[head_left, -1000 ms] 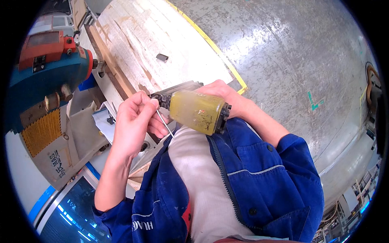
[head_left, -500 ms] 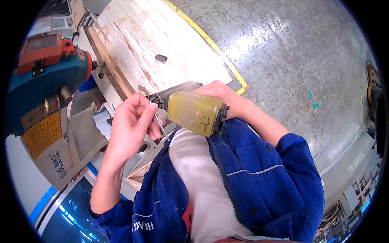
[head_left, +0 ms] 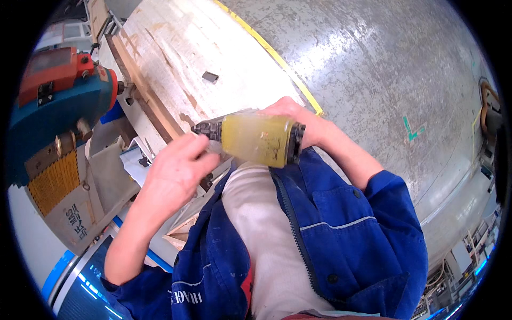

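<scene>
A nail gun (head_left: pixel 256 140) with a worn, translucent yellow-green body and black end cap lies crosswise in front of my chest. Its black nose (head_left: pixel 209 130) points left. My right hand (head_left: pixel 288 109) is closed round the tool's far side, where its fingers are mostly hidden behind the body. At the nose, my left hand (head_left: pixel 181 162) is closed with curled, slightly blurred fingers. The thin bent metal hex key it was pinching is now hidden by the hand.
Beyond the tool stands a pale, scuffed wooden worktop (head_left: pixel 176 48) bearing a small dark flat piece (head_left: pixel 210 77). A blue and red machine (head_left: pixel 69 101) is at the left. On the grey floor (head_left: pixel 368 64) at the right runs a yellow line (head_left: pixel 272 50).
My left hand has turned over, back upward, and the hex key has gone out of sight. The nail gun has tilted slightly, its end cap rising a little in the picture.
</scene>
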A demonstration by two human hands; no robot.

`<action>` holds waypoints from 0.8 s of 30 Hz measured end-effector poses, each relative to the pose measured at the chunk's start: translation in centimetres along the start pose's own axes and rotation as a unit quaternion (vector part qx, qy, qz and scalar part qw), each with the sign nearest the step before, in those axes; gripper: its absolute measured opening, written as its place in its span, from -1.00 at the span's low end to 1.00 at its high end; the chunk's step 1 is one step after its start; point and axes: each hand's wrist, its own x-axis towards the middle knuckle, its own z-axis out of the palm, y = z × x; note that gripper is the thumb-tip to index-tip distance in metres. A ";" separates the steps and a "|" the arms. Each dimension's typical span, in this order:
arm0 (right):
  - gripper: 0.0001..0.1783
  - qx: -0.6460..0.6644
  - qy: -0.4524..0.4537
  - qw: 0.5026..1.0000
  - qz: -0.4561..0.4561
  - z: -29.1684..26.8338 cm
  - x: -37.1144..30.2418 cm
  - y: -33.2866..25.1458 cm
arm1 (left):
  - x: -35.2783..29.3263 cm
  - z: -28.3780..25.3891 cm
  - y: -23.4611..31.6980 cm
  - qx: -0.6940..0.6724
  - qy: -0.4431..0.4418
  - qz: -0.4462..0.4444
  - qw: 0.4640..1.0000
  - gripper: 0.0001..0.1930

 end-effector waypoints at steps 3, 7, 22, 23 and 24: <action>-0.43 0.005 0.016 1.000 -0.010 -0.4 0.5 -0.1 | -0.6 -1.0 -0.4 -0.046 0.048 -0.045 0.997 -0.82; -0.44 -0.025 0.011 1.000 0.012 -0.2 0.7 -0.3 | -1.6 -2.1 -0.7 -0.243 0.076 -0.230 0.939 -0.89; -0.52 -0.038 0.026 0.999 0.003 1.0 0.9 -0.2 | -1.2 2.1 -1.2 -0.527 -0.023 -0.333 0.782 -0.61; -0.52 -0.032 0.030 0.999 -0.002 1.1 0.9 -0.2 | -1.1 2.1 -1.1 -0.518 -0.026 -0.337 0.786 -0.60; -0.52 -0.027 0.034 0.999 -0.006 1.1 0.9 -0.3 | -1.1 2.1 -1.1 -0.518 -0.025 -0.339 0.785 -0.60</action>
